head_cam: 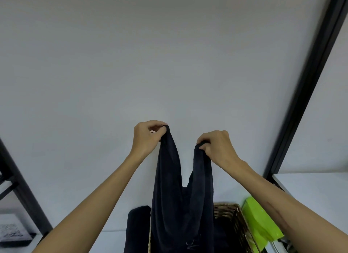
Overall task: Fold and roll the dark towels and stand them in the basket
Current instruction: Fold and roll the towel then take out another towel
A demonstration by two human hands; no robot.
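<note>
A dark navy towel (180, 205) hangs in the air in front of a pale wall, sagging in a U between two pinched corners. My left hand (146, 138) grips its left top corner. My right hand (216, 147) grips the right top corner, slightly lower. The towel's lower part drops over the woven wicker basket (239, 226) at the bottom of the view and hides most of its inside. A second dark towel (137, 228) lies draped at the basket's left side.
A bright green plastic bag (259, 226) lies right of the basket on the white surface (312, 188). Black shelf posts rise at the right (308, 77) and the left (20, 185). A dark framed object (13, 232) sits low at the left.
</note>
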